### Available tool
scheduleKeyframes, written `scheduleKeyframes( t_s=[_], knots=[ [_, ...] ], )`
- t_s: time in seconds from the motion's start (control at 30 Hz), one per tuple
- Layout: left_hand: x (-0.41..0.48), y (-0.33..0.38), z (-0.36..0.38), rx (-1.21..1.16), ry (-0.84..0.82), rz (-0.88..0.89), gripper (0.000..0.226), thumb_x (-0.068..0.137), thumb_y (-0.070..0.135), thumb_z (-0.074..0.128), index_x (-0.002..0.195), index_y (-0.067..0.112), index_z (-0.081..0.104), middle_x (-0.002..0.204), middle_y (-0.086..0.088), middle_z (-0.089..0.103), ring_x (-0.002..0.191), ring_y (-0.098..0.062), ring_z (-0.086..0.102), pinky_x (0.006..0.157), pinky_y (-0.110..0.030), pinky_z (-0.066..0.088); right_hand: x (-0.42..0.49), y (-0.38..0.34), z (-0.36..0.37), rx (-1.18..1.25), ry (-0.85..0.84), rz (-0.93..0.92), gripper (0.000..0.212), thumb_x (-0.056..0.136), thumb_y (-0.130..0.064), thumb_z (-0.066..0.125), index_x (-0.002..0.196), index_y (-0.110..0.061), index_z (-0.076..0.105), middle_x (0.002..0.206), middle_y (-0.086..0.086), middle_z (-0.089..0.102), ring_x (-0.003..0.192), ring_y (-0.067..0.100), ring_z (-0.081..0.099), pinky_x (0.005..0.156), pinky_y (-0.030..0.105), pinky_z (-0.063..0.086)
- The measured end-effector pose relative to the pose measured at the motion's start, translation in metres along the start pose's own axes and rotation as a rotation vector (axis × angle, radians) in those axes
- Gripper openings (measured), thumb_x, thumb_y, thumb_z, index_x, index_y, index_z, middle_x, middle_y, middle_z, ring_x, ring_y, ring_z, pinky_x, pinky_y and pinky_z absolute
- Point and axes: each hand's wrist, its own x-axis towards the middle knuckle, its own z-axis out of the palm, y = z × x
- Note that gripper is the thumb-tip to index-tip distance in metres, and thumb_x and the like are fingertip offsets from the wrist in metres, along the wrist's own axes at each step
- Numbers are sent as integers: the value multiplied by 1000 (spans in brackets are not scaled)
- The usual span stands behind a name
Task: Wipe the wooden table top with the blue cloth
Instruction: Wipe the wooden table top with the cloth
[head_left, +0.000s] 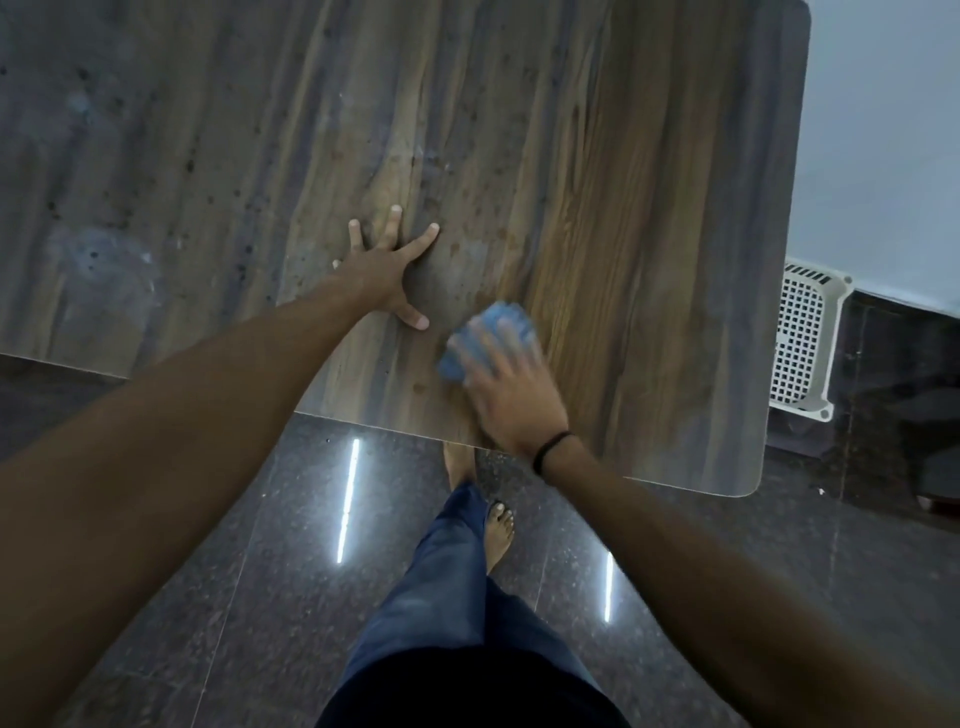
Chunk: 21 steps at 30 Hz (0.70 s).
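Blue cloth pressed to the counter near its front edge.

The right hand (511, 392), blurred, presses down on the bunched blue cloth (485, 338); the left hand (382, 273) lies flat at 10 o'clock of it, fingers spread. Bare wooden counter (623, 182) runs toward 12 and 3 o'clock; a white basket (802, 338) sits past the right edge.

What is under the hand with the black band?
The blue cloth lies under the right hand, pressed on the wooden table top. Its middle is hidden by the fingers.
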Motion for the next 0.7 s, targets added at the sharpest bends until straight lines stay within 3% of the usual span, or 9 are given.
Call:
scheduleKeyframes(
  t_s=[0.07,0.17,0.23,0.37,0.5,0.57,0.7],
  knots=[
    [-2,1,-2,-12,-5,-5,139,56,58,89,143,63,-19,155,11,-41,141,-51,-29,104,-79,16,-27,-11,8,-6,-43,-216,52,107,-39,30,158,-34,23,167,0,18,155,28,8,121,56,17],
    [-5,3,-3,-14,-13,-7,137,59,55,89,144,61,-19,155,10,-41,141,-50,-29,105,-79,16,-27,14,4,-41,-96,-401,52,107,-42,30,158,-37,21,167,-4,17,155,25,9,124,52,14],
    [-5,4,-3,-23,-10,1,137,60,54,89,145,60,-17,155,10,-41,141,-50,-29,106,-78,14,3,44,-9,-62,-127,-350,52,107,-43,29,158,-39,19,167,-3,18,155,26,11,123,53,15],
    [-5,3,-3,-43,-13,-4,137,59,52,90,145,61,-16,154,11,-42,141,-49,-31,106,-78,12,89,102,-44,14,-66,67,52,107,-43,27,158,-38,19,167,-3,17,155,27,10,122,54,17],
    [-5,3,-4,-50,-23,-7,138,58,52,90,144,62,-17,153,13,-43,141,-48,-31,107,-79,11,106,87,-44,57,-6,303,54,108,-41,26,160,-33,16,168,0,11,155,29,3,124,54,8],
    [-4,3,-3,-52,-24,-7,138,58,52,90,143,63,-18,152,13,-44,141,-47,-32,107,-78,11,76,61,-33,15,-2,240,54,107,-40,27,160,-31,17,168,2,13,155,31,6,124,55,10],
    [-5,4,-4,-29,-22,-16,138,59,55,89,143,62,-20,152,13,-44,141,-48,-30,107,-78,14,24,53,-20,-26,-101,-65,54,107,-43,27,159,-33,19,167,-2,18,155,25,7,124,53,14]
  ],
)
